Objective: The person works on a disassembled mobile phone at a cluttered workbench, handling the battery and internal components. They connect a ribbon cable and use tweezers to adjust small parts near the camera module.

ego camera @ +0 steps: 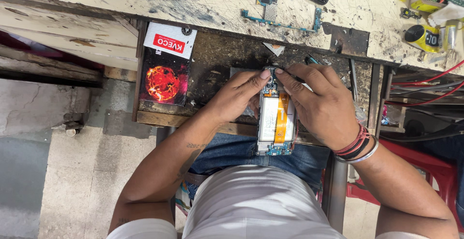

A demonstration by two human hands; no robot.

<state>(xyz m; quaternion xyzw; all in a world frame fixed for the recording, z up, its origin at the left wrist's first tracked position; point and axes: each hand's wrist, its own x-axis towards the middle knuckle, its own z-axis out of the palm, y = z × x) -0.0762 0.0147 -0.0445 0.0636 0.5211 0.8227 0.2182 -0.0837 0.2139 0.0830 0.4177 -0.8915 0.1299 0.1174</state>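
Opened phone, back cover off, lies on the pull-out shelf under the counter, its lower end over the person's lap. Left hand grips the phone's left edge, fingers closed on it. Right hand pinches a thin tool at the phone's top end. Boxed package left of phone; circuit board beyond it on the counter.

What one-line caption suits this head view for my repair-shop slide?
Left hand and right hand pinch the top of an opened smartphone with an orange flex cable over a worn wooden drawer.
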